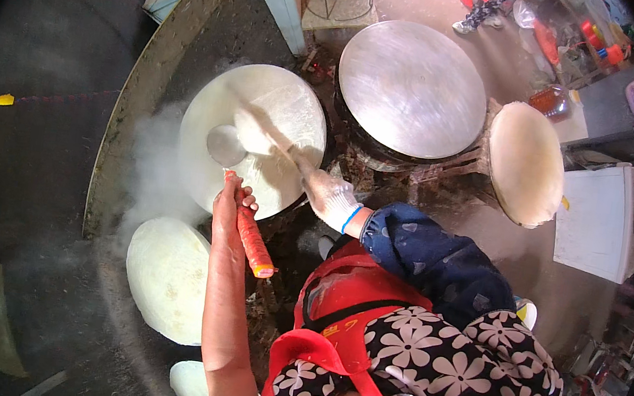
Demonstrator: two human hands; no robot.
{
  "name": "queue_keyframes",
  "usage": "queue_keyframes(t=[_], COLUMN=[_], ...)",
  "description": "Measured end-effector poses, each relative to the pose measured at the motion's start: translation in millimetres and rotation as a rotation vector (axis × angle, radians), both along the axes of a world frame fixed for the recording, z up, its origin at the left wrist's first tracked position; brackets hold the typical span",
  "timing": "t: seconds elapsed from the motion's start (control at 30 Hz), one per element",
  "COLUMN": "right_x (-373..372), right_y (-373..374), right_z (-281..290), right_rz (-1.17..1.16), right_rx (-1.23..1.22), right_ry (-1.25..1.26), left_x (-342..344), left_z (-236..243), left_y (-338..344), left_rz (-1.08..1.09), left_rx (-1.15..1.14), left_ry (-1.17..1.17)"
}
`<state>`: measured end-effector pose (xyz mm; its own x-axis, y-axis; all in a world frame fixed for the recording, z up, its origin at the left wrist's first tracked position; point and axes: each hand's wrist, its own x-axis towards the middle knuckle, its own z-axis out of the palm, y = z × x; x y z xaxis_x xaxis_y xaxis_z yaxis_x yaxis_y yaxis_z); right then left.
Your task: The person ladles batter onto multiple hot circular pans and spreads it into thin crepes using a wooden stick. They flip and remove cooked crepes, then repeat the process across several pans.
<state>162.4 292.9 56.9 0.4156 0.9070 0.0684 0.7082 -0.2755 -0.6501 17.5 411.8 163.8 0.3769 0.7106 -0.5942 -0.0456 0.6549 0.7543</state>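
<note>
My left hand (233, 204) is closed on the red-wrapped handle (254, 246) of a ladle, whose round metal head (224, 145) is over a round cooking surface (204, 111) coated with pale batter. My right hand (332, 200), in a white glove, grips the handle of a wooden spreader (280, 139); its pale blade reaches over the batter, blurred by motion. Steam rises along the left side of that surface. Below it, at lower left, a pale round sheet (166, 278) lies beside a smaller one (186, 386), partly behind my left arm.
A bare round metal griddle (413, 78) stands at upper right, with a tilted pale disc (524, 165) beside it. A curved ledge (124, 132) borders the left. A white cabinet (594, 218), a jug of amber liquid (551, 101) and clutter line the right. Another person's legs (477, 15) show at the top.
</note>
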Motion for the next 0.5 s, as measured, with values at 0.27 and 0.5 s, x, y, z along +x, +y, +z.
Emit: queue_keyframes(t=[0.27, 0.5], right_x=[-1.4, -67.7], right_y=[-58.3, -38.1], right_z=[30.4, -13.2], right_rz=[-0.201, -0.080], right_rx=[-0.031, 0.051], right_ry=[0.074, 0.278], left_x=[-28.7, -17.7], left_z=[-0.4, -6.3], left_y=[-34.9, -37.6], left_rz=[0.016, 0.042], left_rx=[-0.220, -0.262], left_ry=[-0.070, -0.166])
